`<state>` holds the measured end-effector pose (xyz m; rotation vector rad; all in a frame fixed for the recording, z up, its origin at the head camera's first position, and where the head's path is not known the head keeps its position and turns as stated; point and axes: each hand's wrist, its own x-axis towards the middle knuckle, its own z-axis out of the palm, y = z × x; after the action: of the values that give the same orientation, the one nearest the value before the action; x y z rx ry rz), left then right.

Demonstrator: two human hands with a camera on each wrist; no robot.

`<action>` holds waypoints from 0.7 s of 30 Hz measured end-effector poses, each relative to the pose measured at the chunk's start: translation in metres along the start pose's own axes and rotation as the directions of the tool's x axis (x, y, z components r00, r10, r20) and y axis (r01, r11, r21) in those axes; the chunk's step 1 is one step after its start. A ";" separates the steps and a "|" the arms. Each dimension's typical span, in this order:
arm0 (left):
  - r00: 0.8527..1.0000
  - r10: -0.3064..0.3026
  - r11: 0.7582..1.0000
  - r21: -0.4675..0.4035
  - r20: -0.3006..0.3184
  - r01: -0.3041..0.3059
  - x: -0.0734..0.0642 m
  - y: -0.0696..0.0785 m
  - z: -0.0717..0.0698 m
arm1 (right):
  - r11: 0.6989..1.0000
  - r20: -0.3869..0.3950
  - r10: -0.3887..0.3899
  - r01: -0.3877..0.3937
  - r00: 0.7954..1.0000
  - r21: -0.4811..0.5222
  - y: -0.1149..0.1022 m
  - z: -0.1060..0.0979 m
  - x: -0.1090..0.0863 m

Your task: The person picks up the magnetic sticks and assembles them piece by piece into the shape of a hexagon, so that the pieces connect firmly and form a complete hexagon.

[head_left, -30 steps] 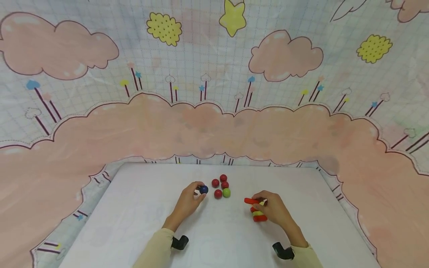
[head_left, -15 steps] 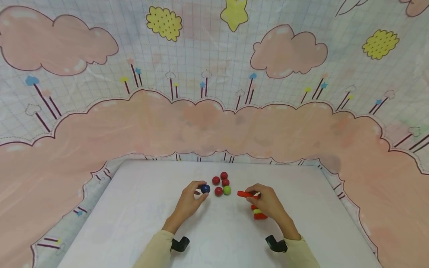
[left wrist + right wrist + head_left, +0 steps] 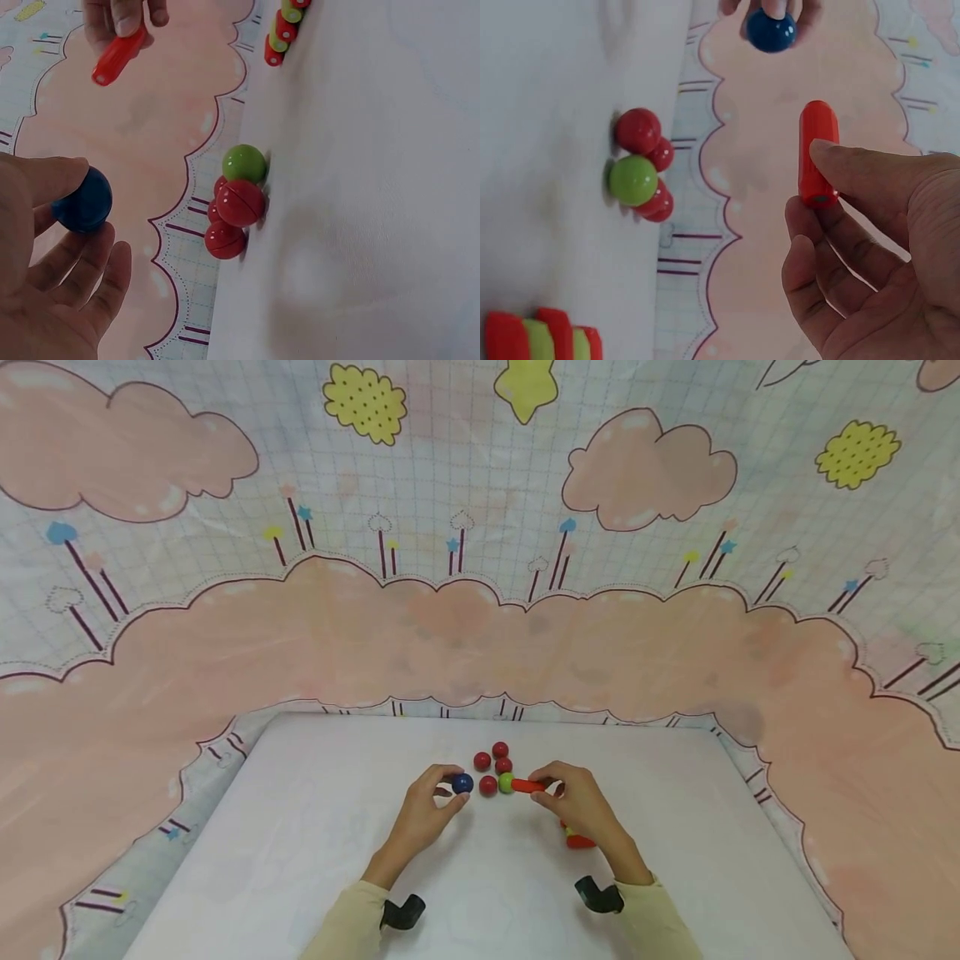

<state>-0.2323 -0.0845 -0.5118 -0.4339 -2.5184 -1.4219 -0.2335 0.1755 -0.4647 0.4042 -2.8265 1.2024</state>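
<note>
A shiny blue ball is pinched between the thumb and fingers of my left hand, raised above the table. My right hand pinches a short red stick, also lifted, with one end pointing toward the blue ball. The right wrist view shows a dark dot on the stick's near end. A gap separates stick and ball. Between and beyond the hands, a green ball and several red balls lie grouped on the table. In the head view the stick's tip overlaps the green ball's edge, but the wrist views show them apart.
Below my right wrist lies a row of red and yellow-green sticks, partly hidden by the arm in the head view. The white table reaches back to a patterned cloth, which also hangs along both sides.
My right hand has carried the red stick leftward and away from the row of sticks, toward the blue ball. My left hand has shifted slightly right with the ball.
</note>
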 end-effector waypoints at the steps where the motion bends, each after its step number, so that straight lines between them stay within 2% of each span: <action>1: 1.000 0.000 1.000 -0.001 0.001 0.000 0.000 0.001 0.000 | 1.000 0.002 -0.008 0.008 1.000 -0.001 -0.002 0.001 0.001; 9: 0.998 0.065 0.998 -0.005 -0.002 -0.065 -0.002 0.008 0.002 | 0.999 0.010 -0.048 0.048 0.999 0.003 -0.012 0.007 0.007; 17: 1.000 0.023 1.000 -0.020 0.018 -0.022 -0.003 0.012 0.005 | 0.998 0.012 -0.065 0.065 0.998 0.017 -0.015 0.014 0.010; 21: 0.999 0.029 0.999 -0.024 0.018 -0.028 -0.004 0.013 0.007 | 0.997 0.013 -0.081 0.081 0.997 0.003 -0.016 0.018 0.011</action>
<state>-0.2246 -0.0730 -0.5064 -0.4873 -2.5021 -1.4449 -0.2387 0.1498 -0.4639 0.5239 -2.7897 1.1925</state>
